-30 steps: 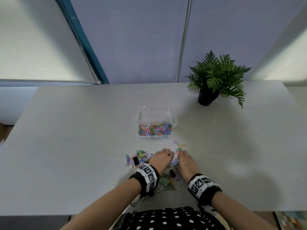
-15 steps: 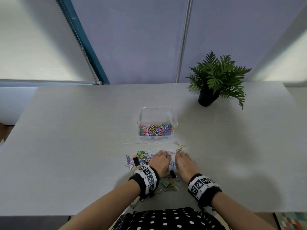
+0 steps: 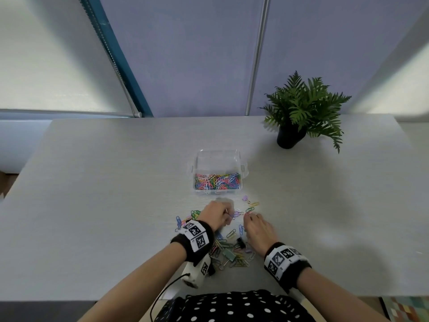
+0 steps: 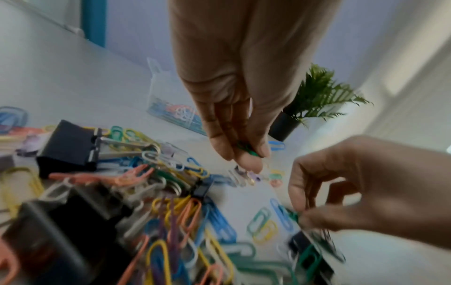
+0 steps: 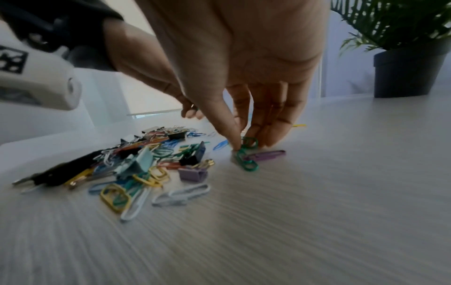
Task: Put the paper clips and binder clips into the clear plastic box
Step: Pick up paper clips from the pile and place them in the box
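Observation:
The clear plastic box (image 3: 241, 169) stands mid-table with several coloured paper clips inside; it is blurred in the left wrist view (image 4: 158, 92). A heap of paper clips and binder clips (image 3: 228, 252) lies near the front edge. My left hand (image 3: 228, 216) hovers just beyond the heap and pinches a green paper clip (image 4: 247, 150) in its fingertips (image 4: 246, 164). Beside it, my right hand (image 3: 247, 216) reaches down to the table, its thumb and fingers pinching green paper clips (image 5: 247, 154). A purple clip (image 5: 266, 155) lies against them.
A potted fern (image 3: 299, 112) stands at the back right of the table. Black binder clips (image 4: 68, 144) and a purple one (image 5: 192, 173) sit in the heap. A few stray clips (image 3: 251, 204) lie between my hands and the box.
Both hands slid a little away from me across the scattered clips. The left hand has lifted slightly off the table with a clip in its fingertips.

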{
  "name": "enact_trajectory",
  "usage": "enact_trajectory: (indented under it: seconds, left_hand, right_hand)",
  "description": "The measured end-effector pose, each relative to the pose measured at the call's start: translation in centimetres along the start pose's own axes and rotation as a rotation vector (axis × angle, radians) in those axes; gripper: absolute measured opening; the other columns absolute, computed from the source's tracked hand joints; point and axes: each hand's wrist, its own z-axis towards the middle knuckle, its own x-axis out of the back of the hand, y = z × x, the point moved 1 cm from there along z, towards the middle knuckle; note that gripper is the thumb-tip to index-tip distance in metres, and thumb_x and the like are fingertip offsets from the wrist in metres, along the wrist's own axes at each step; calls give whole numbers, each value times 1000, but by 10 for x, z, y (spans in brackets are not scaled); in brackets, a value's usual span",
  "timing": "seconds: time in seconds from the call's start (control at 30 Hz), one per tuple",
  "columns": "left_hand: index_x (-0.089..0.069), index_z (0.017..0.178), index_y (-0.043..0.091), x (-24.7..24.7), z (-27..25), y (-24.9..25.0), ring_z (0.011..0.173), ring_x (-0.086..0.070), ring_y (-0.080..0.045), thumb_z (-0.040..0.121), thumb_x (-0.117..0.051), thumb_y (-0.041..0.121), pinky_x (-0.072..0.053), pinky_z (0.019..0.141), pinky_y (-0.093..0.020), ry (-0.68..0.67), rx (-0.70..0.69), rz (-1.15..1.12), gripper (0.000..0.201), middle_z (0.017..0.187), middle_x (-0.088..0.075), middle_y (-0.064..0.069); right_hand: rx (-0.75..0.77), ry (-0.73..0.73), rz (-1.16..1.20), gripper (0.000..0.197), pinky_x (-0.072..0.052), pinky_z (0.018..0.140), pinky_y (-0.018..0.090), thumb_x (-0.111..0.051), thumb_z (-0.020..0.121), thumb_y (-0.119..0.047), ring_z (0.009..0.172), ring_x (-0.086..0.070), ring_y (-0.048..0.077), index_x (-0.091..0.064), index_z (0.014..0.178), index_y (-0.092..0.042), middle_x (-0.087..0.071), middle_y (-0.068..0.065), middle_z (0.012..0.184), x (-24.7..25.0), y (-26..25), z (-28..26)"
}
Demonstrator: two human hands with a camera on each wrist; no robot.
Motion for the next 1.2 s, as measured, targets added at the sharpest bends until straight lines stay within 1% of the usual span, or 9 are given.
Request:
enact_trajectory:
  seconds: [0.1, 0.33, 0.47, 0.53, 0.6, 0.73, 0.9, 1.07, 1.2]
  left_hand:
    - [-61, 78, 10, 13, 3, -2, 52, -55, -3, 83, -45, -11, -44, 50, -7, 43, 33, -177, 27, 71, -64, -4]
    - [-63, 94, -6, 54, 28, 0, 60, -54, -11, 90, -48, -5, -47, 54, -7, 186, 91, -293, 16, 75, -61, -11]
    - [-67, 91, -4, 77, 47, -4, 74, -64, -25, 86, -55, -2, -56, 78, -32, 237, 97, -138, 13, 82, -69, -19]
    - [-68, 92, 0, 83, 54, -15, 85, -66, -30, 85, -55, 1, -54, 85, -36, 245, 129, -14, 15, 90, -70, -20]
    - [-68, 95, 3, 87, 58, -30, 91, -66, -33, 85, -52, 1, -53, 88, -39, 256, 166, 101, 18, 95, -70, -22]
    - [-68, 98, 4, 91, 54, -44, 98, -64, -32, 87, -52, 3, -51, 92, -39, 184, 186, 223, 19, 103, -69, -18]
    - [-67, 103, 4, 92, 36, -18, 99, -64, -28, 91, -50, 4, -49, 95, -36, 262, 66, 160, 21, 106, -68, -14]
    - [-66, 98, 4, 59, 17, 7, 93, -64, -24, 88, -46, -1, -50, 90, -34, 239, -175, 129, 23, 100, -69, -11]
    - [-61, 109, 12, 14, 16, 9, 98, -60, -23, 88, -53, 2, -50, 89, -32, 61, -228, 283, 25, 118, -60, -8]
  right_hand:
    - [-9, -26, -15, 61, -41, 88, 37, -66, 72, -6, 110, -46, 31, -38, 125, 2, -50, 17, 123, -1, -1, 0]
    - [-32, -9, 101, 22, -43, 82, 34, -47, 82, 0, 106, -46, 28, -53, 102, -4, -53, 12, 116, 3, 0, 3]
    - [-116, -92, 268, 11, -49, 77, 33, -55, 81, -5, 89, -61, 25, -56, 77, -15, -62, 7, 96, 18, 12, 15]
    - [-107, -119, 479, 20, -52, 66, 27, -58, 79, -4, 70, -63, 19, -53, 66, -19, -63, 3, 76, 34, 17, 27]
    - [-55, -77, 634, 18, -50, 58, 17, -59, 80, 0, 58, -58, 11, -57, 71, -15, -59, -1, 68, 56, 16, 40]
    - [-7, 141, 756, 6, -49, 62, 20, -62, 81, 0, 61, -56, 12, -63, 87, 1, -62, 7, 77, 96, 4, 74]
    - [70, 187, 595, 14, -40, 80, 18, -60, 81, 2, 86, -62, 21, -67, 92, 1, -69, 13, 95, 105, 0, 100]
    - [-64, 309, 642, 21, -54, 72, 45, -49, 76, 13, 69, -63, 32, -65, 75, -1, -64, 12, 72, 82, 38, 89]
    - [-167, 126, 454, 13, -50, 83, 39, -58, 76, 5, 87, -62, 31, -65, 85, -3, -67, 16, 90, 49, 60, 75]
